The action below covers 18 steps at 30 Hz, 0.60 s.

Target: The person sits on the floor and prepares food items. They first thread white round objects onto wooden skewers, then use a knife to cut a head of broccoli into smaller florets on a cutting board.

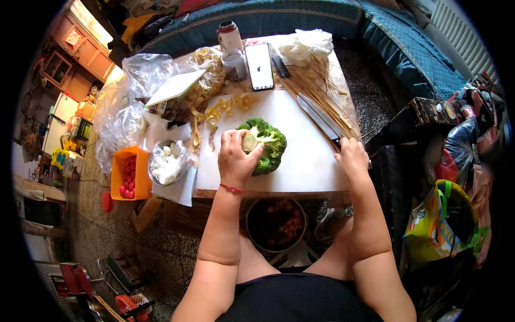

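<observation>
A head of broccoli rests on the white cutting board, its thick cut stem turned up. My left hand, with a red string bracelet at the wrist, grips that stem between thumb and fingers. At the board's right edge, my right hand is closed around the handle of a kitchen knife. The knife's long blade points away from me and lies low over a bundle of wooden skewers. My palm hides most of the handle.
Yellowish peelings lie along the board's far edge, near a smartphone. An orange container of red fruit and a metal bowl with white pieces stand left. Below the table edge sits a round pot.
</observation>
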Available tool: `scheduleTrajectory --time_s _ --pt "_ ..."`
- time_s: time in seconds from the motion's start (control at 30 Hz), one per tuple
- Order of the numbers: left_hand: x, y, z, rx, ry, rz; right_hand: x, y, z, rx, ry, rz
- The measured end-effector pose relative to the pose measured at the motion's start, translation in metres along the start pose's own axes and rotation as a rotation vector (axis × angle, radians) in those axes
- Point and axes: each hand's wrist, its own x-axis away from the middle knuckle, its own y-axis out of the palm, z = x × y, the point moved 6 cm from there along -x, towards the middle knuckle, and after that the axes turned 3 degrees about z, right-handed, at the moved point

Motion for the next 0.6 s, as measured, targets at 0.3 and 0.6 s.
scheduleTrajectory --time_s 0.3,0.6 --pt "-0.005 0.005 -0.007 -0.036 0.105 -0.016 -0.002 0.009 0.003 0.062 -0.060 0.064" --pt "-0.004 0.002 -0.010 0.008 0.062 -0.012 -0.008 -0.005 -0.031 -0.174 0.026 0.075"
